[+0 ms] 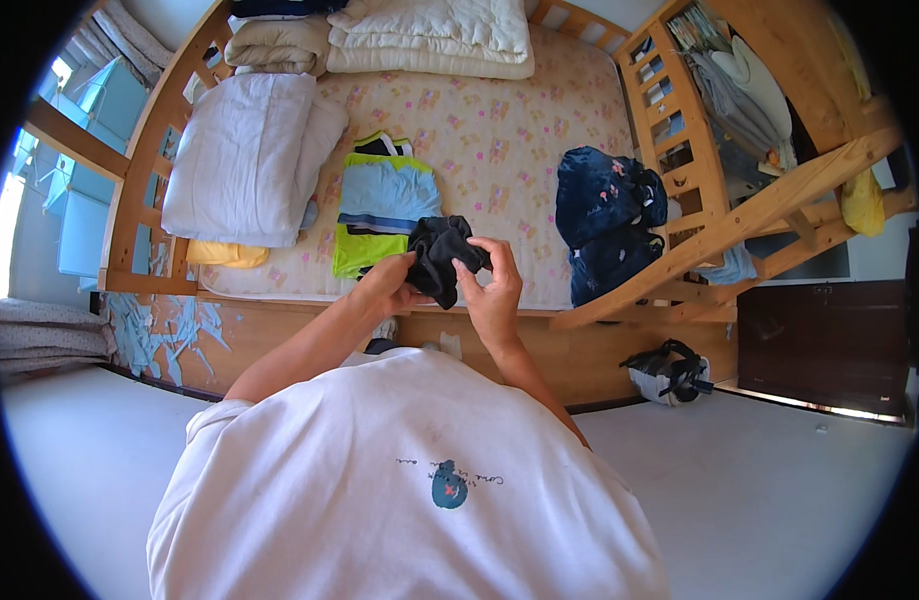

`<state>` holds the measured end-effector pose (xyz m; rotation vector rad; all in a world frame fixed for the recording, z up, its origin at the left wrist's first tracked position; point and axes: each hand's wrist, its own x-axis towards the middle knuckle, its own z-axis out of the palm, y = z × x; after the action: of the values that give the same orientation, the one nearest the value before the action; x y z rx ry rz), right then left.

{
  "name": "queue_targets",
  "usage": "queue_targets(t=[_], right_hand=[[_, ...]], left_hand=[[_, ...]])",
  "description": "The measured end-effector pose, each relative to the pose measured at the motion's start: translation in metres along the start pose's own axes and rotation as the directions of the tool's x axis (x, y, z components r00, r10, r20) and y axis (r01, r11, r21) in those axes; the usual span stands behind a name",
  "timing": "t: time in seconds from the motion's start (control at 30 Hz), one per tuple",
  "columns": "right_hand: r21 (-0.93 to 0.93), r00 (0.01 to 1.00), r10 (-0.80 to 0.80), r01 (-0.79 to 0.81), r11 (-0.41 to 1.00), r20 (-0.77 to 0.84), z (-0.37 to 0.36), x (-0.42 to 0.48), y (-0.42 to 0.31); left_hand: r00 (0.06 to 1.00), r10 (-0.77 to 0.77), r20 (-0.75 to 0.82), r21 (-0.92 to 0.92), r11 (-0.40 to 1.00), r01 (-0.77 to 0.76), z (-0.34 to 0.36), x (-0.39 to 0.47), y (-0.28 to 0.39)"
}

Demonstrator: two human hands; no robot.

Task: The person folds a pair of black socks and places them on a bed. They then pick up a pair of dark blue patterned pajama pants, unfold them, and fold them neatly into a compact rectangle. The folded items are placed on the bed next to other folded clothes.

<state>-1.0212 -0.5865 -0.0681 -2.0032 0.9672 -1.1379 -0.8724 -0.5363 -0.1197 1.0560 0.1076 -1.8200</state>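
Bunched black cloth [438, 259], perhaps a small garment, is held between my two hands above the near edge of the bed. My left hand [390, 283] grips its lower left side, with the fingers partly hidden beneath it. On the other side, the thumb and fingers of my right hand [489, 281] pinch the cloth's right edge. Just beyond lies a stack of clothes on the mattress [497, 150]: a light blue garment [390, 187] rests over a lime-green one [354, 251]. The black cloth covers the stack's near right corner.
A folded white quilt [238, 165] lies left, over yellow cloth [226, 253]. Folded cream bedding [429, 37] is at the back. Dark blue plush clothing [605, 217] sits right, beside a slanting wooden ladder rail [729, 229]. A bag with black straps [673, 373] stands on the floor.
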Motion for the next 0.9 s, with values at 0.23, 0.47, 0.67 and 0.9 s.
queue_targets(t=[0.23,0.47,0.67,0.9], right_hand=[[-0.040,1.000,-0.007,0.006,0.999,-0.015,-0.002,0.002,0.008],[0.160,0.948,0.301,-0.283,0.946,-0.104,-0.012,0.007,0.017],[0.407,0.907,0.403,-0.415,0.814,0.118,-0.025,0.021,0.028],[0.489,0.897,0.386,-0.441,0.753,0.215,-0.015,0.023,0.018]], left_hand=[[0.998,0.050,-0.031,0.061,0.997,-0.049,0.019,-0.015,0.004],[0.921,0.384,0.064,0.782,0.554,-0.286,-0.023,0.010,0.002],[0.757,0.444,0.480,0.776,0.189,-0.602,-0.013,-0.007,0.002],[0.778,0.348,0.523,0.756,0.232,-0.612,0.025,-0.009,0.030]])
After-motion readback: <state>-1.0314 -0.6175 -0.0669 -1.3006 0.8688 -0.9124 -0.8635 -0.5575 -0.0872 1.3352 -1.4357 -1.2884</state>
